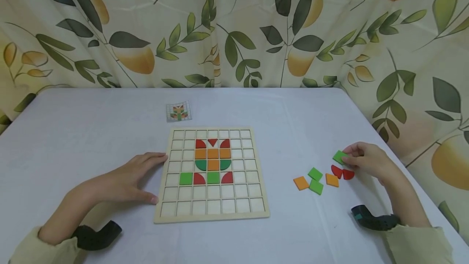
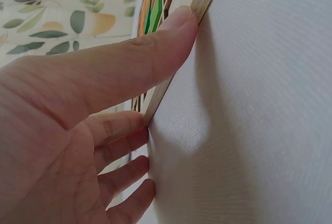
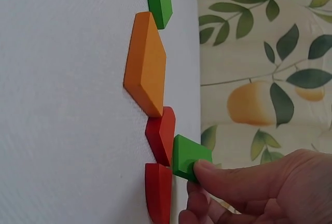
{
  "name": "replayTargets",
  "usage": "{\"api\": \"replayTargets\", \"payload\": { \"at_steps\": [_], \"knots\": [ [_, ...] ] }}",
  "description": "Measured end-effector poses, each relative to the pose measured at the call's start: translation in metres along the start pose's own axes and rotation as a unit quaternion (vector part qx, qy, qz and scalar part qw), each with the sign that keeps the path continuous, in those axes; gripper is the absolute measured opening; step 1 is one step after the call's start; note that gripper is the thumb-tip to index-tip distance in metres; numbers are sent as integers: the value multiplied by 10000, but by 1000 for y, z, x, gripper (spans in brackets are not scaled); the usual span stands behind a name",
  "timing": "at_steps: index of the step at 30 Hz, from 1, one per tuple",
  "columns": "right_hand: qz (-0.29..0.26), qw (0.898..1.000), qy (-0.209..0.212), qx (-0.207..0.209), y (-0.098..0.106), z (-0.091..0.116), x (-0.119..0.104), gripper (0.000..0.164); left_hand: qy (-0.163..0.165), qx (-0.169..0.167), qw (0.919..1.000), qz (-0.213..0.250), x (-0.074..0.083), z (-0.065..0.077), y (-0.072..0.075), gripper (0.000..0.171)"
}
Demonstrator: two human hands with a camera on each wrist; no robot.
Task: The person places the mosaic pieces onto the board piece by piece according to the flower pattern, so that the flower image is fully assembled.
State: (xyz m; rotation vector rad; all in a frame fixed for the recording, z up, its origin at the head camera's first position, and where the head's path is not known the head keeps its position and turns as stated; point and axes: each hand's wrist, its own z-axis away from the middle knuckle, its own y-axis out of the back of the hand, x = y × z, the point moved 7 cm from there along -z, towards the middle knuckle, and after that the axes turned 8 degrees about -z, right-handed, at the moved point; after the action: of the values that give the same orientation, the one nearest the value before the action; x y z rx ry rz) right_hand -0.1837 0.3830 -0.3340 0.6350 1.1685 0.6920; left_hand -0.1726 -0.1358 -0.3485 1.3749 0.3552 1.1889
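Observation:
A wooden grid board (image 1: pixel 212 211) lies on the table, with red, orange and green tiles set in some of its squares. My left hand (image 1: pixel 124 178) touches the board's left edge with thumb and fingertips, its fingers extended; the left wrist view shows the thumb (image 2: pixel 176 22) against the wooden rim. Over at the right, my right hand (image 1: pixel 371 162) pinches a green square tile (image 1: pixel 339 157) between thumb and fingers. Just below that tile lie two red quarter-round tiles (image 1: pixel 348 174). In the right wrist view the green tile (image 3: pixel 187 154) is tilted beside the red ones.
Left of the red tiles lie an orange square (image 1: pixel 332 180), two green squares (image 1: pixel 316 187) and another orange square (image 1: pixel 301 183). A small card with a printed pattern (image 1: pixel 178 111) sits behind the board. Leaf-patterned cloth (image 1: pixel 234 31) hangs behind the table.

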Motion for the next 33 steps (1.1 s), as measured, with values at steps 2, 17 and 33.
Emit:
{"api": "replayTargets", "payload": {
  "at_steps": [2,17,33],
  "knots": [
    [3,10000,58,31,-1,1,-3,40,22,1,10000,-14,0,0,-1,102],
    [-384,9981,338,350,-13,6,-37,35,-115,75,9999,-43,1,1,1,100],
    [-591,9954,715,247,-40,23,-85,29,-96,69,9999,-36,0,1,1,101]
  ]
}}
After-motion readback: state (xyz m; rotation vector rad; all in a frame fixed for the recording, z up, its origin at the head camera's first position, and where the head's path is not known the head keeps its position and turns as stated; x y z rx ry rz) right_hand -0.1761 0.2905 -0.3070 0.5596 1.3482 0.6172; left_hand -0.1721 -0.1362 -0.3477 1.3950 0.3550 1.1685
